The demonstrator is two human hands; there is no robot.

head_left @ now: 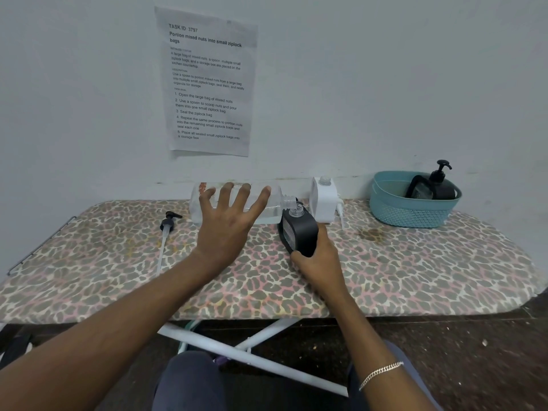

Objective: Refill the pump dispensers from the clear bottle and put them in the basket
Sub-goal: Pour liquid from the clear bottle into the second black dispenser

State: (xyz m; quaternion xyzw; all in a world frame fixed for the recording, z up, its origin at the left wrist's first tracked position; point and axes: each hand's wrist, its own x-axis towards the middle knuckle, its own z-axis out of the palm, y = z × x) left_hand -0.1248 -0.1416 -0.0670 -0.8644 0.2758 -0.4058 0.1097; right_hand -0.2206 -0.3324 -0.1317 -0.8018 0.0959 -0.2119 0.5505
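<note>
Near the ironing board's (415, 277) front edge the cover lies bare. Three dispensers: the right hand (318, 262) wraps the open black dispenser (299, 232), a white dispenser (323, 200) behind, another in the basket (415, 209) far right. One loose pump (169, 223) left. The left hand (228, 223), fingers splayed, tips the clear bottle (237, 203) over the black dispenser's neck
</note>
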